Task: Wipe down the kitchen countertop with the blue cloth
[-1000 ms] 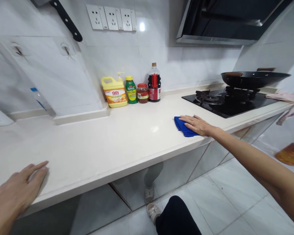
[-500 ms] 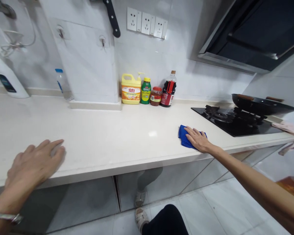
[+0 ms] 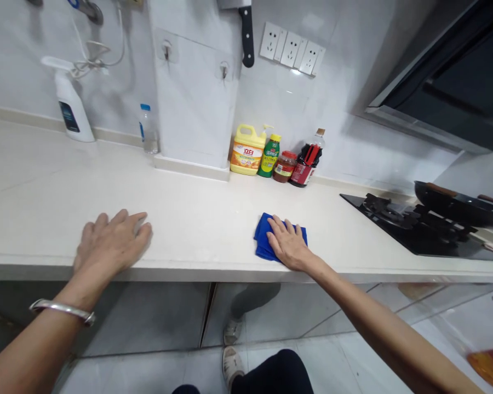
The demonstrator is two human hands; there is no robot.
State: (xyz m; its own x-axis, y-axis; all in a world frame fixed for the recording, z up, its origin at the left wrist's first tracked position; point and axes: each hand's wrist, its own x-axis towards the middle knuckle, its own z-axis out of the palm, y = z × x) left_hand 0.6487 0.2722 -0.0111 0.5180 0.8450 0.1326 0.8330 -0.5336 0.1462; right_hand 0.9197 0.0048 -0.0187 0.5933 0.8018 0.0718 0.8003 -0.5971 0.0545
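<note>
My right hand (image 3: 288,241) lies flat with spread fingers on a folded blue cloth (image 3: 264,236), pressing it onto the white countertop (image 3: 197,219) near the front edge. Parts of the cloth show to the left of the fingers and beyond them. Farther left, my left hand (image 3: 113,241) rests on the bare counter, its fingers loosely apart and nothing held. A silver bangle (image 3: 61,310) circles the left wrist.
Along the wall stand a yellow detergent jug (image 3: 246,153), a green bottle (image 3: 270,156), a red-lidded jar (image 3: 285,167) and a dark sauce bottle (image 3: 306,164). To the left are a water bottle (image 3: 148,131) and a spray bottle (image 3: 74,109). At right, a wok (image 3: 456,202) sits on the gas stove (image 3: 419,235).
The right hand and the blue cloth have slid left along the counter, away from the stove. The view has turned; my left hand seems to stay at about the same spot.
</note>
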